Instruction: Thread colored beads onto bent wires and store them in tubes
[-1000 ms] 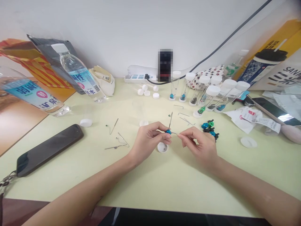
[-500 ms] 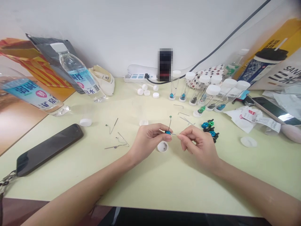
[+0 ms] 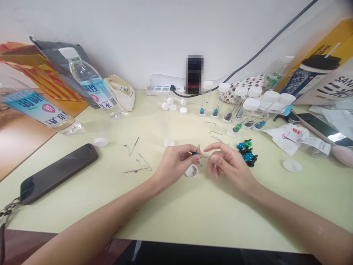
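My left hand point(image 3: 180, 159) pinches a small blue metal part point(image 3: 195, 153) between thumb and fingers, which cover most of it. A thin metal rod point(image 3: 205, 157) runs from there to my right hand point(image 3: 230, 162), whose thumb and curled fingers are at its end while the index finger is raised. Just below the fingertips is a small green tip point(image 3: 200, 165). An upturned white cap point(image 3: 191, 170) with tiny dark pieces in it lies under my left hand. To the right sits a pile of blue, green and black parts point(image 3: 248, 156).
Capped clear tubes point(image 3: 236, 127) holding coloured parts stand at the back right. Bent metal rods point(image 3: 138, 167) lie left of my hands, and L-shaped rods point(image 3: 216, 133) beyond them. A phone point(image 3: 59, 173), water bottles point(image 3: 95, 88), white caps point(image 3: 172, 107) and crumpled paper point(image 3: 289, 138) surround the work area.
The green tip has swung from above my left fingers to below them. My right hand has loosened its pinch and lifted its index finger; my left hand stays nearly in place.
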Action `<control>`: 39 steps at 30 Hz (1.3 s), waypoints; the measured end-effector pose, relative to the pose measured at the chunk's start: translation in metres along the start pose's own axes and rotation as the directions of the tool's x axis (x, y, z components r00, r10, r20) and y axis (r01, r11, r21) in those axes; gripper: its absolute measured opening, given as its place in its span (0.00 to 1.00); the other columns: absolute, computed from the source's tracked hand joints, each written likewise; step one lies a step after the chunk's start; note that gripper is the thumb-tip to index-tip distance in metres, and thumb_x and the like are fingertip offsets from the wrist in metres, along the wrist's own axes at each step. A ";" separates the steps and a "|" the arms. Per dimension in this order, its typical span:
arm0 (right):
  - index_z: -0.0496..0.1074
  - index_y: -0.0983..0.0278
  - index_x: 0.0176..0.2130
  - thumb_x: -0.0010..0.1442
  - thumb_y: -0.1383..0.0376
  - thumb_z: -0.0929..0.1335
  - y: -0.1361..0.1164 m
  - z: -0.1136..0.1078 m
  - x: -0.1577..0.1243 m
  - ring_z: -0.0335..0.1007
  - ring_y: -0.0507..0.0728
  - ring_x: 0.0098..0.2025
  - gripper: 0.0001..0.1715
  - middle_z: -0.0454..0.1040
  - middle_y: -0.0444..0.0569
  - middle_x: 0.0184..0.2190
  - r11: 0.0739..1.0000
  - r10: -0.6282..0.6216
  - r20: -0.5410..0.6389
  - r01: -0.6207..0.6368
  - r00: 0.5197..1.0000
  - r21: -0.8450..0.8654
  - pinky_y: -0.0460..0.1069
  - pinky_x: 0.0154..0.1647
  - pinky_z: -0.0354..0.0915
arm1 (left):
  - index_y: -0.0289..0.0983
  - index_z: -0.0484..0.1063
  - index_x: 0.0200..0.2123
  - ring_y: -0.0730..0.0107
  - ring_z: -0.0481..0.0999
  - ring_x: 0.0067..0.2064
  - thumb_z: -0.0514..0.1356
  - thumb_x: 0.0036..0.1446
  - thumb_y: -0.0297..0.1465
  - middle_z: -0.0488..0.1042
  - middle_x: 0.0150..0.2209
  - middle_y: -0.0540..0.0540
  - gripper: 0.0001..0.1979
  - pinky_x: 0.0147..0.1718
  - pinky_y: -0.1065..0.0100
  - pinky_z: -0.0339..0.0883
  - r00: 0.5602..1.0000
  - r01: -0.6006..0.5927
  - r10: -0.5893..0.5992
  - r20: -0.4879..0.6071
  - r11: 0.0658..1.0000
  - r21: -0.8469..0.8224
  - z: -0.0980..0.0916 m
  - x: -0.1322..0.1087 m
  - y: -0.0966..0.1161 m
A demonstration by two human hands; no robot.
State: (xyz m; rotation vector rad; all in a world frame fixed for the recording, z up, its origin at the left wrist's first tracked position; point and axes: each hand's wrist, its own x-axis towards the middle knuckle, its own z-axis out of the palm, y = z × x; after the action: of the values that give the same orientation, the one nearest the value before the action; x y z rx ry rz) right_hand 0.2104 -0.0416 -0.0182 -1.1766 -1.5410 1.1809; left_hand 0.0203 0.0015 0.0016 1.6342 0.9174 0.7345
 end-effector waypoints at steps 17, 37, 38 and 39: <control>0.69 0.67 0.33 0.62 0.72 0.66 -0.003 -0.011 0.000 0.70 0.50 0.24 0.05 0.75 0.46 0.23 0.342 -0.680 0.112 0.449 0.725 -0.826 0.46 0.26 0.62 | 0.34 0.75 0.35 0.68 0.78 0.34 0.63 0.54 0.31 0.75 0.33 0.47 0.07 0.39 0.67 0.73 0.997 0.034 -0.042 -0.058 0.990 -0.133 -0.004 0.002 0.001; 0.72 0.59 0.45 0.62 0.68 0.66 0.003 -0.013 0.006 0.72 0.55 0.36 0.11 0.74 0.50 0.38 0.532 -0.641 -0.018 0.428 0.767 -0.731 0.49 0.37 0.68 | 0.34 0.74 0.33 0.64 0.80 0.33 0.65 0.52 0.34 0.77 0.31 0.46 0.09 0.37 0.65 0.73 0.994 0.111 -0.113 -0.001 0.975 -0.195 -0.007 0.002 0.004; 0.73 0.59 0.43 0.62 0.70 0.65 0.003 -0.013 0.005 0.72 0.54 0.36 0.11 0.75 0.50 0.37 0.487 -0.667 0.011 0.447 0.745 -0.750 0.48 0.36 0.68 | 0.34 0.74 0.33 0.64 0.80 0.33 0.65 0.52 0.34 0.77 0.31 0.46 0.09 0.36 0.66 0.73 0.993 0.119 -0.121 0.004 0.969 -0.215 -0.006 0.002 0.003; 0.73 0.59 0.42 0.62 0.72 0.65 0.003 -0.014 0.005 0.73 0.54 0.35 0.11 0.75 0.49 0.37 0.464 -0.677 0.029 0.457 0.735 -0.758 0.48 0.35 0.68 | 0.34 0.74 0.33 0.64 0.80 0.33 0.65 0.52 0.34 0.77 0.31 0.46 0.09 0.36 0.66 0.73 0.992 0.124 -0.125 0.008 0.966 -0.228 -0.006 0.002 0.003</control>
State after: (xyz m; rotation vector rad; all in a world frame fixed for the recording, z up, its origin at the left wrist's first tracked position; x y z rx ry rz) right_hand 0.2233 -0.0341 -0.0177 -1.0593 -2.0192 -0.1296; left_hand 0.0172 0.0055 0.0061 1.3615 0.8967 0.7299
